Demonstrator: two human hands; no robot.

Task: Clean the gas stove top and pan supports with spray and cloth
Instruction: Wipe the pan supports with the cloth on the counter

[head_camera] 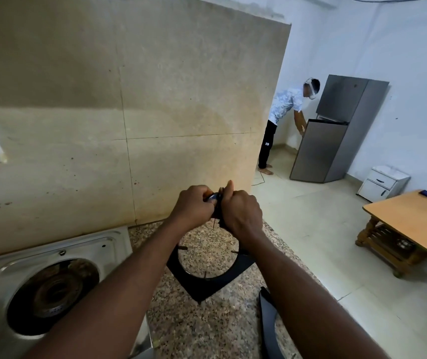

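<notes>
My left hand [194,206] and my right hand [242,213] meet in the air above the granite counter [207,332]. Between them is a small dark round part with a shiny rim, seemingly a burner cap [212,197], pinched by my left hand. My right hand is closed around a dark cloth [218,220] pressed against that part, thumb up. Below the hands a black square pan support [202,283] lies flat on the counter. A second black pan support [268,317] lies at the counter's right edge. The steel gas stove [51,257] sits at lower left, its burner [51,294] uncovered.
A stained beige wall [129,112] rises right behind the counter. To the right the counter ends above a tiled floor. A wooden table [414,224], a white cabinet [383,185] and a grey fridge [336,130] stand beyond, with another person [282,117] bending at the fridge.
</notes>
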